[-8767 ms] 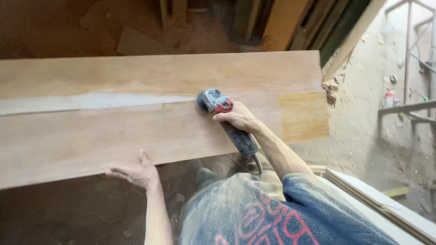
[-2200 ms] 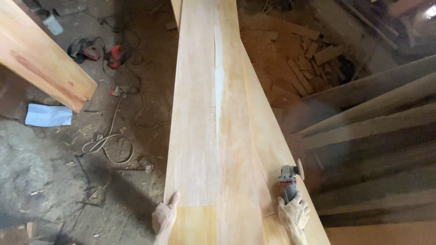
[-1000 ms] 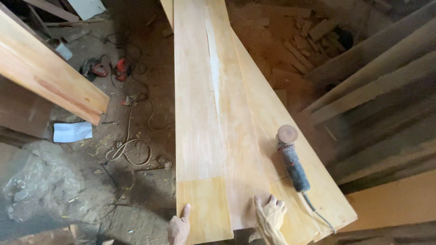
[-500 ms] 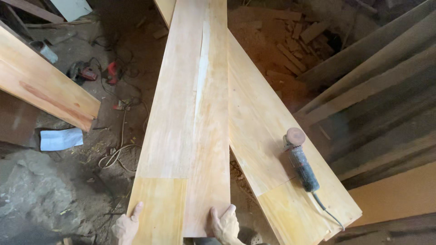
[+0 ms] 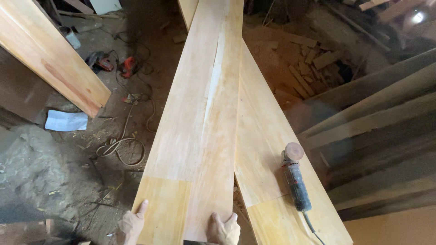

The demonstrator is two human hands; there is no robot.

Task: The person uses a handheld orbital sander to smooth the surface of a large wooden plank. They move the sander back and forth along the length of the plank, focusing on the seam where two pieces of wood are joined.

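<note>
Both hands gripped the near end of a long pale wooden board (image 5: 200,122), left hand (image 5: 131,224) on its left edge, right hand (image 5: 223,228) on its end, fingers curled over. It lay skewed across a second plank (image 5: 268,149) bearing a grey angle grinder (image 5: 294,179). A careless swing could probably knock the grinder off.

Only the two hands show, at the bottom edge of the head view. The left hand (image 5: 132,224) is bare, with no glove, ring or watch, and is dulled by a coat of pale, powdery sawdust. The right hand (image 5: 223,230) is bare too and carries the same dusty film over knuckles and fingers. The frame edge cuts off wrists and sleeves.
</note>
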